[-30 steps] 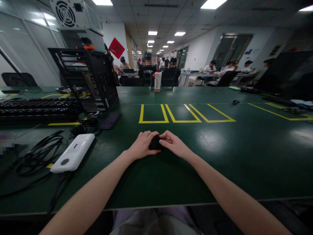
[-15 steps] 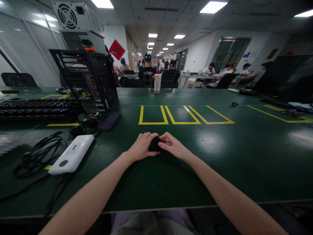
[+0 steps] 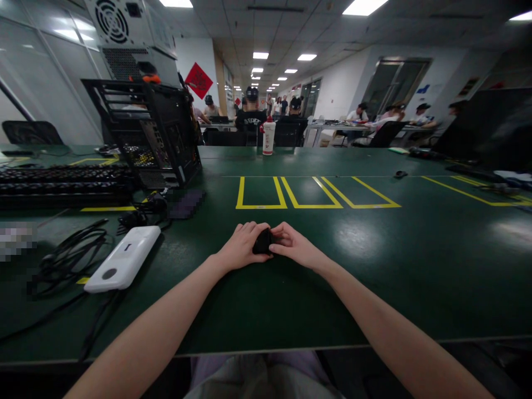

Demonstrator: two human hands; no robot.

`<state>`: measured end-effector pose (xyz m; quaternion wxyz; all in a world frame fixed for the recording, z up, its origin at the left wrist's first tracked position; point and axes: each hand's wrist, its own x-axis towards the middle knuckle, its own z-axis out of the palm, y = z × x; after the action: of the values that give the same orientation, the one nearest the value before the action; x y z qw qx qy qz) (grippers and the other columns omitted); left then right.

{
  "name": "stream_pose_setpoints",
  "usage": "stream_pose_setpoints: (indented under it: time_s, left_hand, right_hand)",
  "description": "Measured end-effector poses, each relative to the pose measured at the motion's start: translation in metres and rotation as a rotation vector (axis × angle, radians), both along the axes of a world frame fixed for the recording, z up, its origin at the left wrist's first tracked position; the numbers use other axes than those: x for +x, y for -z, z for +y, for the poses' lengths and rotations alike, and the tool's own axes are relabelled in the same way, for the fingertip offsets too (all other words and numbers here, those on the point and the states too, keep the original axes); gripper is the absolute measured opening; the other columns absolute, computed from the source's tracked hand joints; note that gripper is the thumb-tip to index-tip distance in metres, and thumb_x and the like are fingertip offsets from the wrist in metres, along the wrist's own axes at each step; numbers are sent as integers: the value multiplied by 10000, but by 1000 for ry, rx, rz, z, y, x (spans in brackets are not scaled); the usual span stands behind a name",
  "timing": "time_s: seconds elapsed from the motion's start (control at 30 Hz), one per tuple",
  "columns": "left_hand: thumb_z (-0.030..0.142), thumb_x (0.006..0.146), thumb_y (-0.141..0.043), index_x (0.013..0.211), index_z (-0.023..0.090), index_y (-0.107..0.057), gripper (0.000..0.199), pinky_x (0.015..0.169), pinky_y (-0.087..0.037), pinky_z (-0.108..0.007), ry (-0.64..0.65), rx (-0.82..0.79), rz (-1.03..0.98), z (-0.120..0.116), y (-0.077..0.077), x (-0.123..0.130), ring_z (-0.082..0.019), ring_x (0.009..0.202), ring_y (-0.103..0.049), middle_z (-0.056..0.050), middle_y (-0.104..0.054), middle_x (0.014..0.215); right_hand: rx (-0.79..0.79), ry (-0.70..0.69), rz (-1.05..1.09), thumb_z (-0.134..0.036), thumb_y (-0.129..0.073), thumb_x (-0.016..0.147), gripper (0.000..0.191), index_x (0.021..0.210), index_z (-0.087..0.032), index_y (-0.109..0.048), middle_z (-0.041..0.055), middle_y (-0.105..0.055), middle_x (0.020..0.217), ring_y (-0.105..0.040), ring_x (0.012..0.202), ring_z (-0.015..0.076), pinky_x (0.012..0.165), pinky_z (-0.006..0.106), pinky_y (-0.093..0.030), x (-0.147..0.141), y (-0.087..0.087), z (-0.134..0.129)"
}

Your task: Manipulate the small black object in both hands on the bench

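A small black rounded object (image 3: 262,243) is between my hands, low over the green table (image 3: 291,305); its exact kind does not show. My left hand (image 3: 244,245) is closed around its left side, thumb toward me and fingers over the far side. From the right, my right hand (image 3: 292,244) pinches at the object's right edge with thumb and fingertips. Beyond the hands, yellow tape outlines (image 3: 261,207) mark the table.
To the left lie a white oblong device (image 3: 124,259) and coiled black cables (image 3: 72,252). An open black computer case (image 3: 160,133) stands behind them. A white and red bottle (image 3: 268,137) stands at the far edge, and a small dark item (image 3: 400,174) lies far right. Several people sit beyond.
The view has tilted very slightly. Both hands keep nearly the same place and hold on the black object, which shows a little more of its face.
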<state>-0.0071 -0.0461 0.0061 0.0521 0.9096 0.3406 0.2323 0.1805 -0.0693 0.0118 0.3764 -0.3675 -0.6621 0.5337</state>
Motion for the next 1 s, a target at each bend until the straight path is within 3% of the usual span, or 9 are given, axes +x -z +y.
stream_pose_setpoints:
  time_s: [0.1,0.2,0.43,0.57,0.67,0.87,1.0]
  left_hand:
    - [449,689,-608,1178,211,-334,609,784,-334,-365,6,9,-4,0,0,0,-244,925,-467,-75,-484,1041]
    - [450,687,-609,1181,210,-333,614,783,-335,-363,8,5,-7,1,1,-1,-240,920,-470,-73,-484,1039]
    - [438,692,-606,1172,211,-336,596,773,-337,-360,6,3,5,1,0,0,-238,903,-477,-69,-493,1025]
    - [451,687,-608,1183,205,-327,620,783,-332,-365,9,11,7,0,1,-1,-242,909,-473,-75,-489,1037]
    - [461,690,-602,1185,207,-326,621,789,-329,-369,6,17,13,1,2,-1,-244,910,-470,-76,-485,1041]
    - [457,691,-604,1171,196,-333,611,769,-335,-353,2,34,23,2,2,0,-239,902,-466,-73,-488,1016]
    - [449,697,-598,1165,201,-338,590,765,-335,-348,3,26,16,1,0,0,-234,891,-469,-68,-490,1006]
  right_hand:
    - [6,62,-12,-280,-588,745,196,901,-205,-496,19,-575,942,-556,957,182,873,404,-425,-2,0,1]
    - [-40,96,-11,-272,-609,728,285,977,-201,-491,38,-563,1007,-537,1003,186,909,407,-402,-2,3,3]
    - [-33,-29,29,-210,-679,657,339,931,-209,-480,21,-553,999,-536,1001,187,884,398,-428,2,1,0]
    - [2,66,-27,-335,-567,759,197,894,-208,-500,23,-568,933,-555,921,186,825,402,-450,-2,0,0]
    - [-9,110,-23,-337,-555,767,223,943,-212,-496,31,-568,947,-552,921,191,802,394,-460,-5,5,4]
    - [-14,17,0,-242,-604,733,262,967,-188,-499,38,-551,1018,-531,998,179,892,386,-420,-1,8,5]
    - [-6,-10,2,-226,-643,697,298,948,-213,-482,20,-547,1005,-533,1001,181,874,389,-435,1,4,2]
